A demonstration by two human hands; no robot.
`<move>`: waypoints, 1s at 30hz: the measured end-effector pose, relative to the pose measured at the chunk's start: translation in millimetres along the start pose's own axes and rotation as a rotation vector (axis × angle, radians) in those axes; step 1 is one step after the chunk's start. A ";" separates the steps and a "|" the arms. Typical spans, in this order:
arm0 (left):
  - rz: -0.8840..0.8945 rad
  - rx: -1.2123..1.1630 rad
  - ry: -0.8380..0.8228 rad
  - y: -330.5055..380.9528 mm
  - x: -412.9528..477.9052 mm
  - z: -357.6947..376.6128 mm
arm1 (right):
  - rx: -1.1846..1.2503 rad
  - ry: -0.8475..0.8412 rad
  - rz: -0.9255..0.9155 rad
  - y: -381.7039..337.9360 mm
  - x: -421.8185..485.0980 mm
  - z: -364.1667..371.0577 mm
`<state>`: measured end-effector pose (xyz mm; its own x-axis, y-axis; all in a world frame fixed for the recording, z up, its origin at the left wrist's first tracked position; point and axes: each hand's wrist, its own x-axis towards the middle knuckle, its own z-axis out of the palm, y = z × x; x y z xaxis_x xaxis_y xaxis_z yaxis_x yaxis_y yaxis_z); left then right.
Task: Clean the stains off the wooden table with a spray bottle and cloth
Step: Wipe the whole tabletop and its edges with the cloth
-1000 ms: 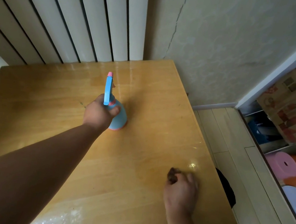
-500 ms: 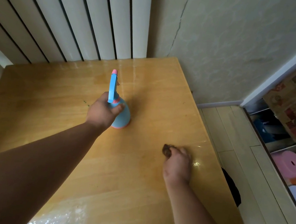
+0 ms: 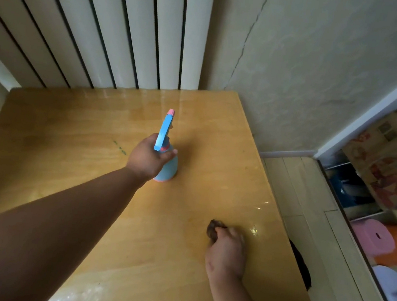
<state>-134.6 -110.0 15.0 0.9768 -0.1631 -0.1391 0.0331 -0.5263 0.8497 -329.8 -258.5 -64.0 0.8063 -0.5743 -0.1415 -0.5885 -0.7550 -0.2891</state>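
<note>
Head view: found the blue spray bottle [image 3: 170, 168] upright, its base seemingly down on the wooden table [image 3: 66, 148] and its pink-tipped nozzle pointing away from the wearer. Saw the left hand [image 3: 147, 157] wrapped round the bottle's neck just under the trigger head, fingers and thumb curled about it, forearm stretched out long.

Spotted the right hand [image 3: 226, 250] well to the right of the bottle and nearer the camera, fisted knuckles-up over a dark brown cloth [image 3: 213, 228] and holding it against the tabletop. Made out only a small wad of that cloth, poking past the fingers on the side toward the bottle.

Noted a short greenish mark [image 3: 119, 147] on the wood left of the bottle, apart from it. Noticed a wet shine [image 3: 254, 229] nearer than the bottle and off to its right, just beside the right hand.

Beyond the bottle, took in a white slatted panel [image 3: 132, 28] with dark gaps and, right of that, a pale textured wall [image 3: 317, 65] with a thin crack. Far right of the bottle, past the table's edge, picked out pale floorboards [image 3: 310, 215], a pink stool [image 3: 372, 239] and a printed cardboard box [image 3: 386, 170] — print too blurred to read.
</note>
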 end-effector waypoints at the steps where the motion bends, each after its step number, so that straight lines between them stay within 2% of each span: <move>1: -0.010 -0.004 -0.001 0.5 1.0 -1.1 | 0.007 0.000 -0.027 -4.6 1.2 4.7; 5: -0.036 0.004 0.000 -3.1 4.0 -2.8 | 0.007 -0.026 -0.163 -18.8 3.1 18.6; 10: -0.050 0.011 -0.003 -4.0 5.0 -2.5 | 0.048 -0.107 -0.220 -20.3 21.7 19.1; 13: -0.046 0.020 -0.003 -3.2 4.4 -4.3 | 0.020 -0.160 -0.153 -13.3 38.6 10.9; 22: -0.061 0.032 0.015 -2.4 1.2 -5.2 | -0.001 0.020 0.179 58.1 34.6 -24.0; 26: -0.074 -0.019 0.000 -4.4 -0.6 -9.0 | -0.014 0.055 0.224 51.7 4.8 -20.9; 30: -0.056 0.002 -0.009 -5.3 -0.5 -9.9 | 0.095 0.065 0.192 23.8 -20.3 -4.0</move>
<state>-133.2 -98.8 15.6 0.9715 -0.1409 -0.1906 0.0870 -0.5361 0.8396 -360.3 -266.0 -64.2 0.6727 -0.7261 -0.1423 -0.7202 -0.5984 -0.3511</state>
